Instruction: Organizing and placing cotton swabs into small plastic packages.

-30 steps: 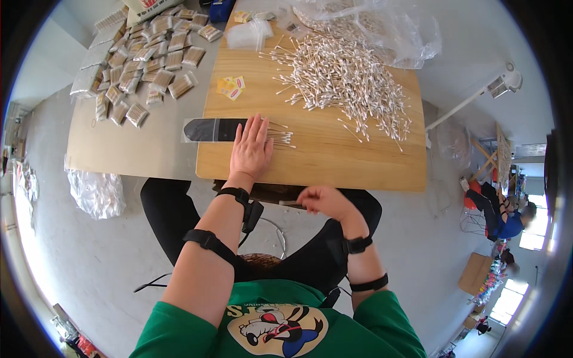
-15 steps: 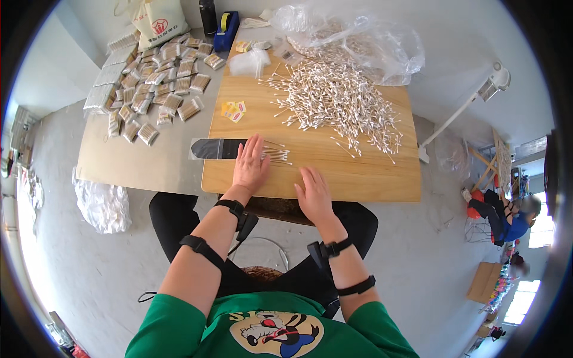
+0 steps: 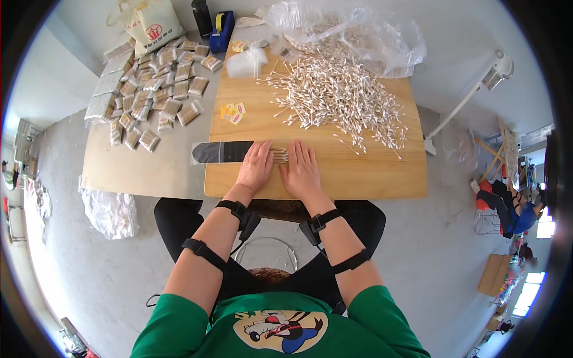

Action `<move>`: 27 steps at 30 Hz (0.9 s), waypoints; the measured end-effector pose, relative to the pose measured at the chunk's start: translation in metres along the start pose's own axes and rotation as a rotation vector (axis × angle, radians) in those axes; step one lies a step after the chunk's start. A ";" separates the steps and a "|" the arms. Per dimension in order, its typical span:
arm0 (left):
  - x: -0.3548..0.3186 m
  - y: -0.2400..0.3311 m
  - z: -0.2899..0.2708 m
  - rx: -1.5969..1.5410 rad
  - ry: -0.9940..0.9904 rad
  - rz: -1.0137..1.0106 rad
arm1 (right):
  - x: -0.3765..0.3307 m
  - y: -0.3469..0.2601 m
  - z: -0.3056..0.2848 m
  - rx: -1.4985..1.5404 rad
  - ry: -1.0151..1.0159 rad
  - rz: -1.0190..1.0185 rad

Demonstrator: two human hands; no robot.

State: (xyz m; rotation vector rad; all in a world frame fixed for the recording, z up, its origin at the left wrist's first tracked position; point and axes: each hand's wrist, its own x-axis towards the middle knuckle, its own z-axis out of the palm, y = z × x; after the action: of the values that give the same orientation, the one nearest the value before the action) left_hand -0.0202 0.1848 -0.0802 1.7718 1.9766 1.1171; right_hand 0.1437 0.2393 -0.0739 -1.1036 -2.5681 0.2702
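Note:
My left hand (image 3: 255, 167) lies flat, palm down, across the right end of a dark flat strip in a clear plastic sleeve (image 3: 219, 152) and over part of a small row of cotton swabs (image 3: 280, 155). The swabs lie side by side, showing between my two hands; their left ends are hidden under the left hand. Fingers stretched out, my right hand (image 3: 301, 170) rests at the right ends of the swabs. Both hands are on the wooden board (image 3: 370, 179).
Beyond my hands spreads a heap of loose cotton swabs (image 3: 340, 95) beside a clear plastic bag (image 3: 394, 51). Yellow cards (image 3: 233, 112) and clear sleeves (image 3: 246, 62) lie left of it. Many filled swab packets (image 3: 170, 107) cover the metal table, near a blue tape dispenser (image 3: 221, 33).
My right hand has moved forward and left to the swab ends, closer to my left hand. The swab row's right ends now look more even. My view has shifted slightly.

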 end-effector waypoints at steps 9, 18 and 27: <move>-0.001 0.011 0.000 0.246 -0.011 -0.008 | 0.001 -0.007 0.001 0.005 0.003 0.022; -0.013 0.014 0.005 0.333 -0.154 0.049 | 0.012 -0.013 0.007 -0.066 -0.027 -0.001; -0.011 0.019 0.002 0.421 -0.172 -0.029 | -0.005 0.060 -0.013 0.032 0.395 0.295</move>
State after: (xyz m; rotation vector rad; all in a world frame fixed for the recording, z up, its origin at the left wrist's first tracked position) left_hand -0.0027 0.1742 -0.0715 1.9471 2.2373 0.5396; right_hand 0.1923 0.2770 -0.0816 -1.3690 -2.0512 0.1435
